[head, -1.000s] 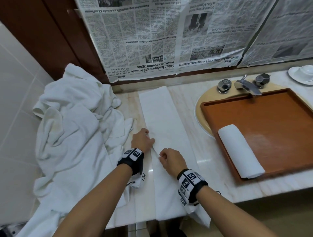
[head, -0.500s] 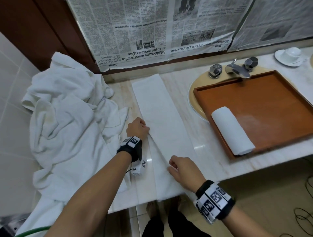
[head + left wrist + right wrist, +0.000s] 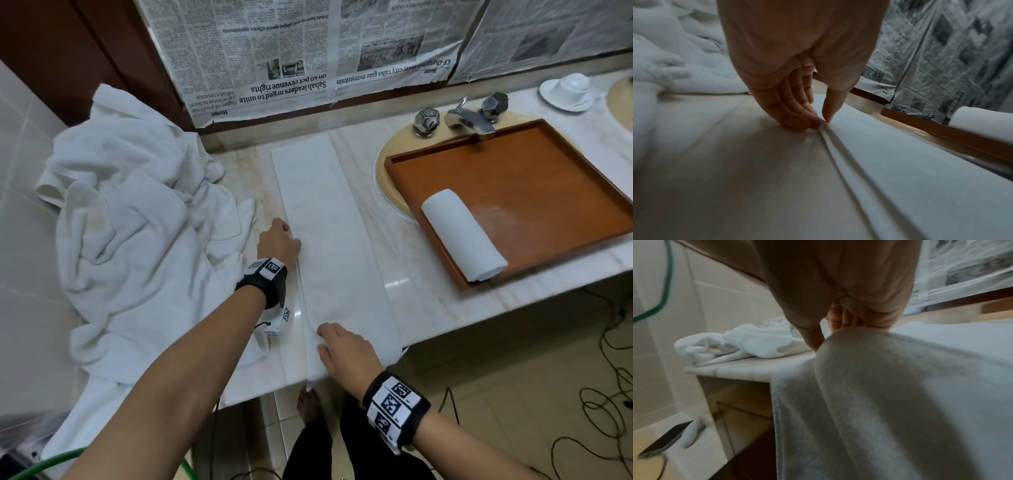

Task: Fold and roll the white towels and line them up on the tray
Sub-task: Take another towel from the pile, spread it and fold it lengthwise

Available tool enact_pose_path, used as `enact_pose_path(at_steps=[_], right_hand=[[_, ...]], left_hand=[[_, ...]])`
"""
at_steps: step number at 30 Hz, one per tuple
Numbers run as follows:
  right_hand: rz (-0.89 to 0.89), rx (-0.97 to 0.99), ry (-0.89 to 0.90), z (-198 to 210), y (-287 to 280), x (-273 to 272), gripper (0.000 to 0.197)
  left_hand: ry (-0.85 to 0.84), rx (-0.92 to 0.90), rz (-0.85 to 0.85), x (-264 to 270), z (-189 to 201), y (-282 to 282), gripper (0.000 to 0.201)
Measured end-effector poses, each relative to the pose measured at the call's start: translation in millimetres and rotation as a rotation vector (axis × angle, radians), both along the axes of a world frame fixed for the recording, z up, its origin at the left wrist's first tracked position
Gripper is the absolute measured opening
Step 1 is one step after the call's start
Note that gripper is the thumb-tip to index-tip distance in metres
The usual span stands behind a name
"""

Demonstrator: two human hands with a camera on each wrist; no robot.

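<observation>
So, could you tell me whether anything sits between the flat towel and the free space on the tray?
Nothing visible does. The towel and tray are parted only by bare counter; the roll fills just the tray's left side.

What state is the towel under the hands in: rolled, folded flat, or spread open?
Folded flat, not yet rolled. The towel lies as a long narrow strip on the counter, layered edges showing at the left hand; its near end hangs over the edge.
</observation>
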State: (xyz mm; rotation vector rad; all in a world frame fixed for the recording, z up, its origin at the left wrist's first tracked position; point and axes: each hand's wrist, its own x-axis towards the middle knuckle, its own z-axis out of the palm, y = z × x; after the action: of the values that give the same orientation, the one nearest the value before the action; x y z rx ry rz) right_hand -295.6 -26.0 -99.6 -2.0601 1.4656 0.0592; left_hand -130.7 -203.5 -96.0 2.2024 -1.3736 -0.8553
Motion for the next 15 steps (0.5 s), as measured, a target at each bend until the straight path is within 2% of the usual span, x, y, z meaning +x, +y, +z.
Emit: enact_pose_path(at_steps=[3,6,9,13,15], right_hand=[[-0.081,0.007,-0.074,1,-11,-15,0.033],[-0.164,0.006,-0.137,4,-25,-30,0.033],[-0.198,-0.002,-0.159,5,-34,-39,0.029],[-0.211,-0.031,-0.180,3,-38,-48,0.026],[-0.171,-0.036,-0.136,4,-35,-53,0.023]], left_hand=[[-0.011,-0.026,-0.138,0,-1,11,0.039],[-0.029,-0.011,-0.243,-5,-2,23,0.032],[-0.092,0.023,-0.348,-13,-10,35,0.033],[-0.138,0.006,-0.349,-20,-11,40,0.036],[-0.142,0.002,-0.337,-23,-7,37,0.036]])
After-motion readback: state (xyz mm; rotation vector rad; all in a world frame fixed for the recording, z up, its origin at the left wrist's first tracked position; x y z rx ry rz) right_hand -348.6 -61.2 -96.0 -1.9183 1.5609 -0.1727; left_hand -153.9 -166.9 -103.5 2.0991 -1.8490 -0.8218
